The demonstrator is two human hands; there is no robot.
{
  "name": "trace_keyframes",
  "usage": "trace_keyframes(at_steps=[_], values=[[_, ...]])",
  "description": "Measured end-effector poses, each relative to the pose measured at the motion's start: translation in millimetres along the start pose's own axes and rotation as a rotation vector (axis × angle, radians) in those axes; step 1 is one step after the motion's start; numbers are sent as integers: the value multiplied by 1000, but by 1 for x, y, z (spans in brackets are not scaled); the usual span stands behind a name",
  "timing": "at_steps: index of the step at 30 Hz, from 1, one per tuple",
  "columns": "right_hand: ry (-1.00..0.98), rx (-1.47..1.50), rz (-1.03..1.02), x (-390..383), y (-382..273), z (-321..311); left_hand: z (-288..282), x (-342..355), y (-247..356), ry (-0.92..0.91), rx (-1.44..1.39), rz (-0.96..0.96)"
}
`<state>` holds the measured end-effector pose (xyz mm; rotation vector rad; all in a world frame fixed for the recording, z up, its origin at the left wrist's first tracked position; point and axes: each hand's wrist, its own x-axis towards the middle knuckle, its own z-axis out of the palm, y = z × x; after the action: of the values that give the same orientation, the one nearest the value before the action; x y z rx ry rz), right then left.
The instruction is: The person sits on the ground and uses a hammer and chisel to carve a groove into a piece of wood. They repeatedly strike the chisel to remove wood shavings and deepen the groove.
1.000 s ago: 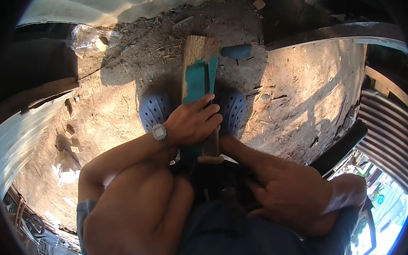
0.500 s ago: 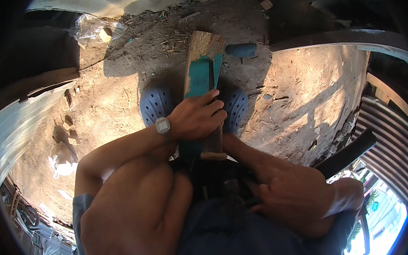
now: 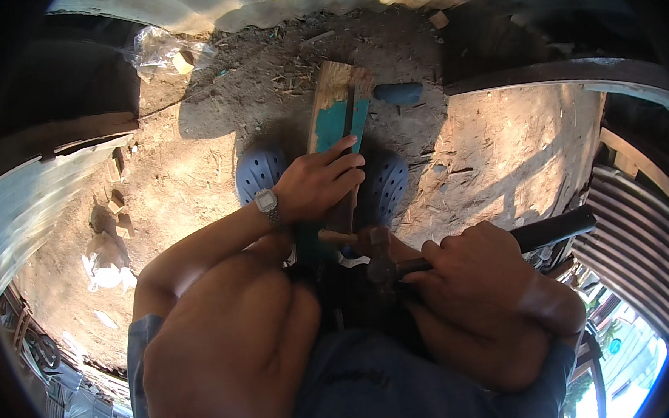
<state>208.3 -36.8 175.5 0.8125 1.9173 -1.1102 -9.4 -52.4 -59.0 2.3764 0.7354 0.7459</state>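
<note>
A wooden board with patchy teal paint stands out in front of me between my feet. My left hand, wearing a wristwatch, closes over a long, narrow dark strip lying along the board. The strip's near end is pale and wood-coloured; what it is exactly I cannot make out. My right hand grips a hammer by its dark handle. Its metal head hangs close to the strip's near end, apparently just short of it. My lap and the hand hide the board's near part.
Blue clogs flank the board on dirt ground. A dark blue object lies beyond it on the right. Small wood blocks and a white plastic bag are at left. Corrugated sheeting stands at right.
The right hand has come up with the hammer, its head now near the strip's near end. The near end has shifted slightly left and forward. The left hand stays on the strip.
</note>
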Motion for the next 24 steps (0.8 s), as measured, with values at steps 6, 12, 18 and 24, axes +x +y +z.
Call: trace_keyframes(at_steps=[6, 12, 18, 24], values=[[272, 8, 335, 17, 61, 41, -31, -11, -5, 129, -279, -106], [643, 391, 531, 86, 121, 161, -72, -41, 3, 191, -290, -249], [799, 953, 542, 134, 121, 184, -96, -50, 12, 199, -75, -461], [620, 840, 534, 146, 130, 157, -73, -70, -10, 309, -51, -656]])
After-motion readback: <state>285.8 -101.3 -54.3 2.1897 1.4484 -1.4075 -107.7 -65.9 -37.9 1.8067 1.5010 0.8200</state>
